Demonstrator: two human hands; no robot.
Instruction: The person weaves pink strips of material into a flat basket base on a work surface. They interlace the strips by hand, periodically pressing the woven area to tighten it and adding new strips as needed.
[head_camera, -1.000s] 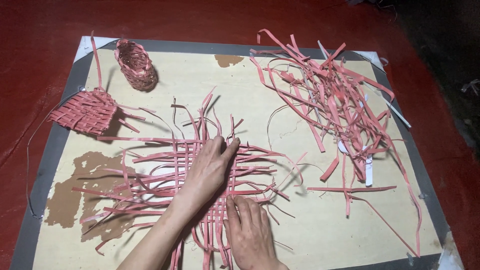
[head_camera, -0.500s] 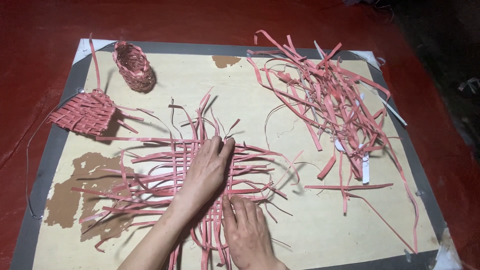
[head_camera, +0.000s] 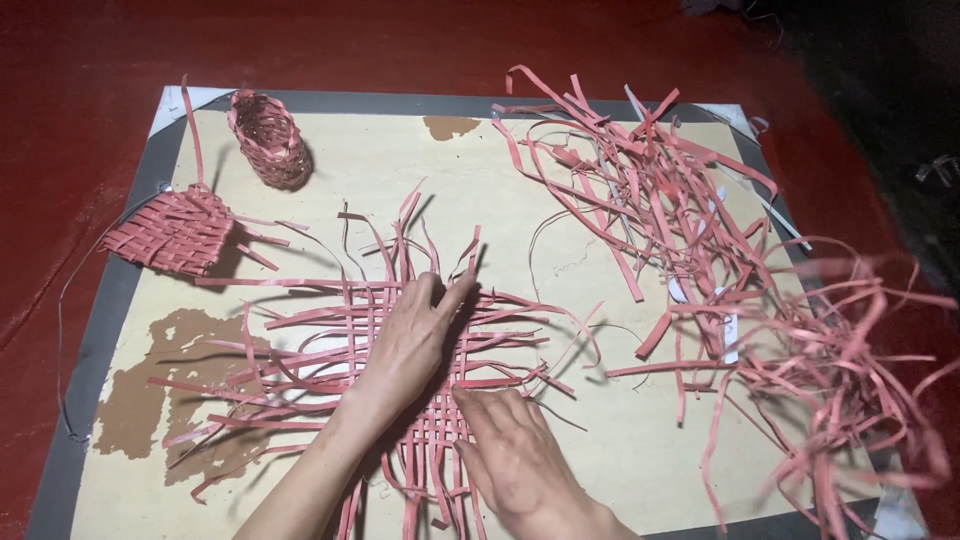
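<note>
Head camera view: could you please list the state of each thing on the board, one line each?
Left hand: flat, fingers spread, pressing the woven mat.
Right hand: flat, palm down on the mat's lower edge.
Woven mat: unfinished, loose strip ends sticking out on all sides.
Small basket: woven into a cup, lying tilted.
Small woven panel: flat, ends loose.
Loose strips: tangled, unwoven pile.
Board: flat, surface patchy.

woven mat (head_camera: 330, 345): flat pink strips, matt, papery
loose strips (head_camera: 690, 230): same pink material, thin, curling
board (head_camera: 440, 190): pale wood, smooth, veneer peeled in brown patches
floor (head_camera: 80, 60): red, glossy
</note>
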